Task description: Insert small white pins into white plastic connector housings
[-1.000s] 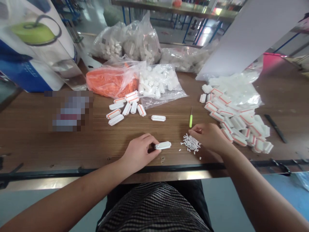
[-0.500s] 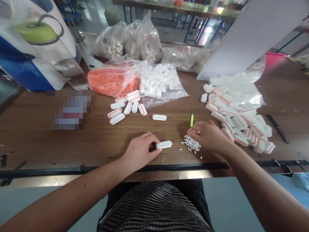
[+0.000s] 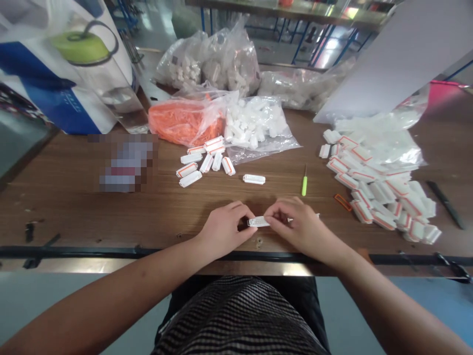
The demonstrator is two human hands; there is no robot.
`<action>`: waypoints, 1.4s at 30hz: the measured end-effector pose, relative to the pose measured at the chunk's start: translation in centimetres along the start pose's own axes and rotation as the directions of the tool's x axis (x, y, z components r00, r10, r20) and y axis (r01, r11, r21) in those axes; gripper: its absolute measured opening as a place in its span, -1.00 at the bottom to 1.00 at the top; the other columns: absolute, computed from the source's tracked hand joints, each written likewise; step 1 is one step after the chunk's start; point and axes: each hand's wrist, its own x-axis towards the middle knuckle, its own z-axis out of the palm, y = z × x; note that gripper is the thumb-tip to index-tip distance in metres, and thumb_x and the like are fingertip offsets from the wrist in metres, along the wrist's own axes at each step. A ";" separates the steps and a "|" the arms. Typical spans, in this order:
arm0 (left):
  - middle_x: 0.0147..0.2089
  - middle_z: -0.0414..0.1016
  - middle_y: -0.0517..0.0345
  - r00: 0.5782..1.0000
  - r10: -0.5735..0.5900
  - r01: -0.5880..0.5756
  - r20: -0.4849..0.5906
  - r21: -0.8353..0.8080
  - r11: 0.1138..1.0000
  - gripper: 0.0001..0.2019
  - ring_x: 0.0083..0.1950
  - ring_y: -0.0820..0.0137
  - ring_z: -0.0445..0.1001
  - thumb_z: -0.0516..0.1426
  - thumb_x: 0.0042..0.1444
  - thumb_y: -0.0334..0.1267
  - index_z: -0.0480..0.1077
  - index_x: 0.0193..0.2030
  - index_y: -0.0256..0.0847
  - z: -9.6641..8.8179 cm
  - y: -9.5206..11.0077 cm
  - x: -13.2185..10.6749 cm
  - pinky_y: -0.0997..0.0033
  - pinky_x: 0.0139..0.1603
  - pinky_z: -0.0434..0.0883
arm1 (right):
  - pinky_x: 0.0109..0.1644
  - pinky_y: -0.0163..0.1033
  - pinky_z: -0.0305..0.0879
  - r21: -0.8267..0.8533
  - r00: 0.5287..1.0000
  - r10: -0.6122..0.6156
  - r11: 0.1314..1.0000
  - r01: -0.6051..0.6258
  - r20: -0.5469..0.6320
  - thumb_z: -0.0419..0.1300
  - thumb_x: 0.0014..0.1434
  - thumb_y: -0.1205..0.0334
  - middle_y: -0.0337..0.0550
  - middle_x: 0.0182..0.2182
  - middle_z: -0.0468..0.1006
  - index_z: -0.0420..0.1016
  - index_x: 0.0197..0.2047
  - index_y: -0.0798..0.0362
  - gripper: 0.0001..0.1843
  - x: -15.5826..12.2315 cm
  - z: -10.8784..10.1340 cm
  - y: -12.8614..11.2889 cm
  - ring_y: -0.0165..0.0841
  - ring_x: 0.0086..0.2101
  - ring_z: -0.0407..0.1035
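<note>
Where our two hands meet near the front edge of the desk (image 3: 74,217), we pinch the white connector (image 3: 258,222): left hand (image 3: 224,230) with its grip closed on one end, right hand (image 3: 301,230) with its grip closed on the other. Beyond lie a green-handled tool (image 3: 304,186), a lone white piece (image 3: 254,179), then bagged orange parts (image 3: 183,122).

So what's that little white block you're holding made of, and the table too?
The small white rectangular block, pinched by the left hand, looks like moulded plastic: even matt white, crisp edges. The brown table shows wood grain with a dull sheen, probably laminate or veneer.
</note>
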 end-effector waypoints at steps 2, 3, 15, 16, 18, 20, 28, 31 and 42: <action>-0.43 0.32 0.30 1.000 0.011 -0.011 -0.009 0.003 1.000 -0.95 -0.41 0.47 0.33 0.25 0.08 -0.31 0.46 -0.30 -0.17 0.1 0.0 0.0 0.46 -0.29 0.33 | -0.17 -0.19 0.19 -0.032 0.999 -0.031 0.999 0.031 0.014 0.13 0.26 0.25 -0.28 -0.48 0.54 0.48 -0.39 0.01 -0.81 0.1 1.1 -0.5 -0.41 -0.41 0.38; -0.44 0.32 0.30 1.000 0.019 -0.019 -0.015 0.004 1.000 -0.95 -0.41 0.47 0.33 0.25 0.09 -0.30 0.46 -0.31 -0.18 0.1 0.0 0.0 0.45 -0.29 0.34 | -0.16 -0.18 0.17 -0.045 0.999 -0.039 0.998 0.040 0.018 0.13 0.27 0.24 -0.28 -0.47 0.54 0.48 -0.39 0.02 -0.81 0.2 1.6 -0.6 -0.42 -0.42 0.37; -0.42 0.32 0.29 0.999 0.033 -0.033 -0.009 -0.013 0.999 -0.91 -0.40 0.46 0.33 0.27 0.06 -0.35 0.45 -0.29 -0.20 0.0 -0.2 0.0 0.43 -0.28 0.32 | -0.18 -0.15 0.14 -0.257 0.977 -0.201 0.950 0.175 -0.075 0.11 0.28 0.32 -0.21 -0.46 0.53 0.45 -0.37 0.04 -0.82 -0.1 3.2 0.0 -0.36 -0.41 0.35; -0.42 0.33 0.29 1.000 0.031 -0.031 -0.007 -0.015 0.999 -0.90 -0.41 0.46 0.33 0.28 0.05 -0.35 0.45 -0.28 -0.20 0.0 -0.2 0.0 0.43 -0.29 0.32 | -0.18 -0.15 0.14 -0.285 0.973 -0.215 0.941 0.185 -0.079 0.11 0.28 0.33 -0.20 -0.46 0.53 0.45 -0.37 0.04 -0.82 -0.2 3.3 0.0 -0.35 -0.41 0.35; -0.41 0.34 0.29 1.000 0.026 -0.026 -0.006 -0.017 1.000 -0.90 -0.42 0.47 0.32 0.28 0.05 -0.35 0.45 -0.28 -0.20 0.0 -0.2 0.0 0.43 -0.29 0.32 | -0.20 -0.15 0.13 -0.324 0.968 -0.238 0.925 0.201 -0.079 0.09 0.29 0.33 -0.19 -0.46 0.53 0.46 -0.37 0.05 -0.80 -0.3 3.3 -0.1 -0.34 -0.41 0.35; -0.42 0.33 0.29 1.000 0.025 -0.025 -0.007 -0.015 1.000 -0.91 -0.42 0.47 0.31 0.27 0.06 -0.33 0.46 -0.28 -0.19 0.0 -0.2 -0.1 0.43 -0.29 0.32 | -0.21 -0.15 0.12 -0.350 0.965 -0.254 0.911 0.218 -0.060 0.07 0.32 0.30 -0.17 -0.46 0.53 0.49 -0.36 0.06 -0.76 -0.4 3.0 -0.2 -0.34 -0.41 0.35; -0.42 0.32 0.30 1.000 0.024 -0.025 -0.007 -0.029 0.999 -0.90 -0.41 0.48 0.30 0.29 0.04 -0.36 0.46 -0.29 -0.20 0.1 -0.2 0.0 0.45 -0.31 0.30 | -0.24 -0.15 0.10 -0.372 0.934 -0.342 0.885 0.281 -0.106 0.11 0.28 0.32 -0.21 -0.49 0.54 0.59 -0.22 0.07 -0.80 -1.2 2.6 -0.5 -0.35 -0.43 0.34; -0.42 0.31 0.30 1.000 0.007 -0.007 -0.001 -0.028 1.000 -0.92 -0.43 0.49 0.28 0.28 0.05 -0.37 0.48 -0.29 -0.19 0.0 -0.1 0.0 0.46 -0.34 0.27 | -0.27 -0.14 0.10 -0.411 0.917 -0.376 0.863 0.293 -0.134 0.14 0.26 0.33 -0.21 -0.55 0.51 0.61 -0.26 0.10 -0.80 -1.3 3.3 -0.8 -0.35 -0.47 0.32; -0.42 0.32 0.29 0.999 0.038 -0.038 0.004 0.031 0.999 -0.93 -0.46 0.49 0.27 0.27 0.08 -0.37 0.48 -0.29 -0.18 -0.3 -0.2 0.2 0.47 -0.38 0.23 | -0.33 -0.16 0.29 -0.122 0.881 0.376 0.898 -0.423 -0.287 0.19 0.11 0.07 -0.17 -0.44 0.65 0.63 -0.41 -0.03 -0.77 -5.7 -3.8 8.5 -0.28 -0.45 0.46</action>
